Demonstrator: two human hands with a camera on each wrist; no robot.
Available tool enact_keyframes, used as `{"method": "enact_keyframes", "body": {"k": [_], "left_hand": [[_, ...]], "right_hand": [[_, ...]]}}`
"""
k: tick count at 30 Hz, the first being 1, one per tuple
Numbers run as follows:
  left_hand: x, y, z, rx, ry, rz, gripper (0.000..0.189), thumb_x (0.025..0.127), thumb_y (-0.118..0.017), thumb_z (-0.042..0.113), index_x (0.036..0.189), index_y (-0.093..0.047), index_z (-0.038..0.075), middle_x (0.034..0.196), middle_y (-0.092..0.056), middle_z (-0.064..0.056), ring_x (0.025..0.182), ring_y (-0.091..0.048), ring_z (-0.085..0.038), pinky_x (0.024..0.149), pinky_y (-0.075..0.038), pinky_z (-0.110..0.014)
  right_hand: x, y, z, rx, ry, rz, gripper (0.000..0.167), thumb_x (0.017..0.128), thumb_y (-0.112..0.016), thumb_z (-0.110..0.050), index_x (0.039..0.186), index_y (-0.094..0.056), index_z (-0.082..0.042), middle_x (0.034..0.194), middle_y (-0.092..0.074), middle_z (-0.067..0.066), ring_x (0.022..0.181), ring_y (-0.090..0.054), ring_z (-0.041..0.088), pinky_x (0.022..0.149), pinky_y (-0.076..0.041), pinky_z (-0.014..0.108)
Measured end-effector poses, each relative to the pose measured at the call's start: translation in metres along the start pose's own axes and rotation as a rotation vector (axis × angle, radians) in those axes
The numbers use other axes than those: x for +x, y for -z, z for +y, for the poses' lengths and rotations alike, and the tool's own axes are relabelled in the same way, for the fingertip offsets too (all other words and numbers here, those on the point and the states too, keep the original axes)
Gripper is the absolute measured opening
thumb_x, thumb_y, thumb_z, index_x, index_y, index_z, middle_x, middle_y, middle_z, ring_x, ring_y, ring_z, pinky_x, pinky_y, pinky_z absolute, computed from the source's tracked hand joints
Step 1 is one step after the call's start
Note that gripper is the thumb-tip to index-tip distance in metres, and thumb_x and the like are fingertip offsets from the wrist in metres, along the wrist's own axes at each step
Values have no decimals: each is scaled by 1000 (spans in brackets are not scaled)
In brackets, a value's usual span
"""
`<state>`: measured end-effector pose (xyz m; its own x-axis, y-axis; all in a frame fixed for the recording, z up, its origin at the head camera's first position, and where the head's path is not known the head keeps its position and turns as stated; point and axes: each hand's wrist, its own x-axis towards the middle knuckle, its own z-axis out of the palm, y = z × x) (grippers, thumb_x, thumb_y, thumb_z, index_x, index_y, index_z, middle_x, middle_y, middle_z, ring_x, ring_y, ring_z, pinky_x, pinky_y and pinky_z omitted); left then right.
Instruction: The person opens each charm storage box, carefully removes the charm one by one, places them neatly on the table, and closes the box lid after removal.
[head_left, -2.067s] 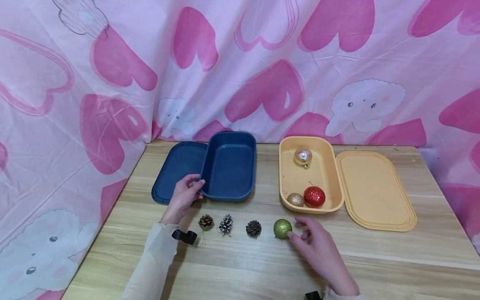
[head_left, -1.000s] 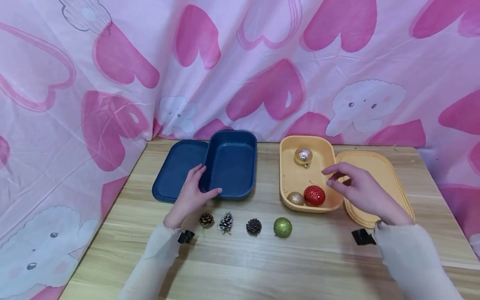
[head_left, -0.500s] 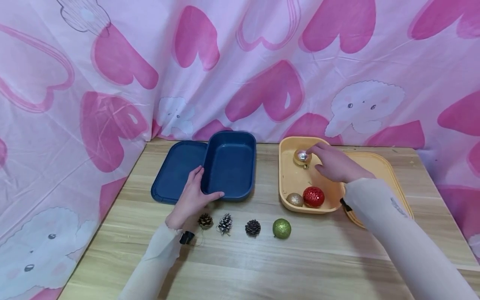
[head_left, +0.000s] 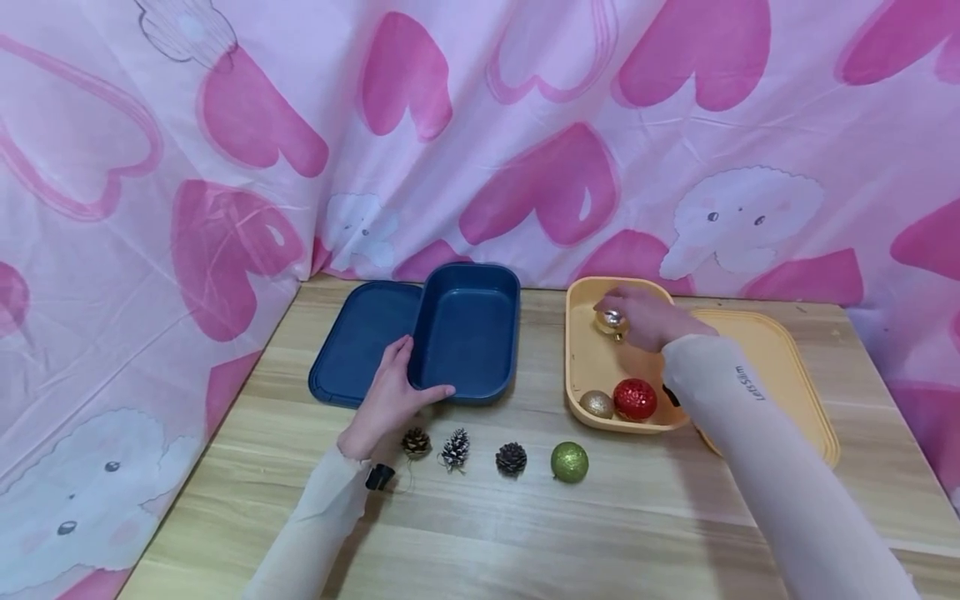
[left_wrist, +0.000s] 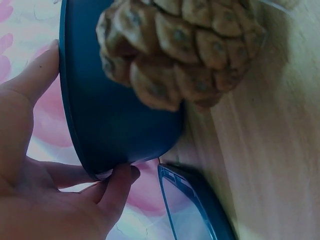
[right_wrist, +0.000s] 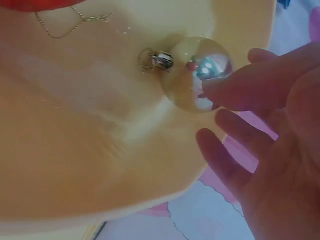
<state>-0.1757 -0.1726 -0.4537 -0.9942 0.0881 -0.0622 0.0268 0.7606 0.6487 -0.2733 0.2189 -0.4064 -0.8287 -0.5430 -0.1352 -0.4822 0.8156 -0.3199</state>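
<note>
The left hand (head_left: 390, 400) reaches forward to the near left corner of the blue box (head_left: 468, 342), thumb spread wide from the fingers, thumb on the near rim and fingers along the left one, bracketing the corner; the right hand (head_left: 648, 321) comes in over the right wall of the yellow box (head_left: 603, 365), palm down, its forearm slanting across the yellow lid (head_left: 768, 371), with the thumb over the shiny ball (right_wrist: 180, 82) and the lower fingers held apart beside it, and whether the thumb and forefinger pinch it I cannot tell; the shiny ball sits at the far end of the yellow box, its cap and wire loop turned toward the near end, where the tan ball (head_left: 596, 405) and the larger red ball (head_left: 635, 400) lie side by side; the blue box has a bare floor, and its left side overlaps the blue lid (head_left: 363, 346) as seen from the head; on the table (head_left: 480, 542) in front, left to right, are the brown cone (head_left: 416, 442), just below the left hand, the frosted cone (head_left: 455, 451), the dark cone (head_left: 512, 459) and the green ball (head_left: 569, 462)
</note>
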Motion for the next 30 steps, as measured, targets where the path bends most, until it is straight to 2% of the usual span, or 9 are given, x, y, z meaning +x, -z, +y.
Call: {"method": "enact_keyframes", "body": {"k": [6, 11, 13, 16, 18, 21, 25, 28, 30], "left_hand": [[0, 2, 7, 10, 19, -30, 109, 75, -79, 50, 150, -22, -5, 156, -20, -22, 143, -26, -37, 114, -31, -51], [-1, 5, 15, 47, 30, -30, 98, 76, -79, 45, 148, -31, -2, 157, -16, -21, 143, -21, -40, 114, -26, -58], [-3, 6, 20, 61, 16, -13, 92, 77, -80, 41, 146, -36, 0, 156, -17, -20, 141, -19, -41, 111, -24, -61], [-6, 6, 33, 63, -43, 23, 81, 78, -80, 34, 142, -43, 1, 154, -21, -20, 139, -20, -41, 108, -24, -62], [-7, 6, 43, 41, -94, 41, 72, 80, -78, 30, 138, -48, 2, 152, -26, -20, 137, -24, -40, 109, -27, -59], [-8, 5, 60, 4, -177, 63, 56, 86, -73, 28, 133, -54, 3, 147, -35, -18, 134, -31, -37, 108, -35, -55], [-5, 0, 83, -90, -266, 75, 36, 91, -66, 21, 123, -62, 6, 134, -50, -14, 116, -52, -30, 93, -49, -45], [-2, -6, 99, -178, -274, 44, 25, 92, -64, 16, 116, -66, 8, 120, -59, -9, 96, -62, -22, 79, -53, -35], [1, -10, 108, -235, -246, -3, 22, 93, -62, 15, 113, -67, 9, 110, -64, -6, 91, -64, -17, 78, -53, -30]], "right_hand": [[-8, -2, 2, 76, -103, -27, 61, 69, -52, 21, 122, -61, -6, 130, -50, 20, 120, -48, 41, 101, -41, 59], [-9, -3, 3, 52, -134, -24, 59, 69, -53, 22, 120, -61, -8, 125, -48, 19, 116, -49, 41, 98, -44, 57], [-9, -3, 3, 29, -140, -25, 58, 70, -52, 21, 120, -60, -8, 121, -49, 20, 113, -50, 41, 97, -45, 56], [-9, -3, 1, 31, -187, -53, 57, 74, -52, 18, 123, -57, -11, 117, -48, 18, 108, -52, 38, 92, -47, 55], [-10, -4, 0, 48, -219, -81, 56, 77, -53, 14, 126, -54, -12, 115, -47, 18, 103, -53, 36, 87, -49, 53], [-12, -5, -2, 73, -253, -109, 62, 74, -61, 8, 131, -49, -12, 116, -46, 18, 99, -55, 34, 83, -51, 53], [-13, -8, -3, 80, -277, -117, 72, 65, -71, 3, 132, -47, -12, 116, -46, 18, 98, -56, 34, 82, -51, 54], [-14, -11, -3, 75, -283, -120, 70, 65, -73, 1, 129, -47, -11, 115, -47, 16, 98, -56, 33, 84, -51, 53], [-14, -12, -4, 72, -291, -122, 64, 67, -74, -2, 125, -48, -10, 112, -49, 14, 98, -56, 32, 85, -51, 52]]}}
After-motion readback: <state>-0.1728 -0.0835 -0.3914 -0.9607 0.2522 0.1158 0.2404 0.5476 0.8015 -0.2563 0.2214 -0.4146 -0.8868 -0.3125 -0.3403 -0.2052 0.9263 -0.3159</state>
